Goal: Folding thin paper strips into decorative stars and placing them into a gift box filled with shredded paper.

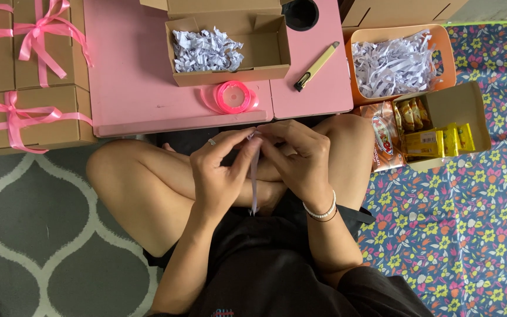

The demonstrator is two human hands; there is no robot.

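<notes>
- Overhead, the head view shows the left hand [221, 170] and right hand [297, 158] meeting above the crossed legs, fingertips pinching a thin pale paper strip [254, 176] that hangs between them.
- Just beyond, a pink ribbon spool [232, 97] lies on the pink low table [130, 76] beside an open cardboard box of shredded paper [230, 50].

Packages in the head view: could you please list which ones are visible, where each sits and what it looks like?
Open cardboard box, on the pink table: brown, rectangular, shredded white paper inside.
Ribbon-tied boxes, far left: brown, closed, pink bows.
Orange basket, right of the table: rounded, full of white shreds.
Snack box, on the floral mat: brown, open, holding yellow packets.
Snack bag, beside that box: red and orange.
</notes>
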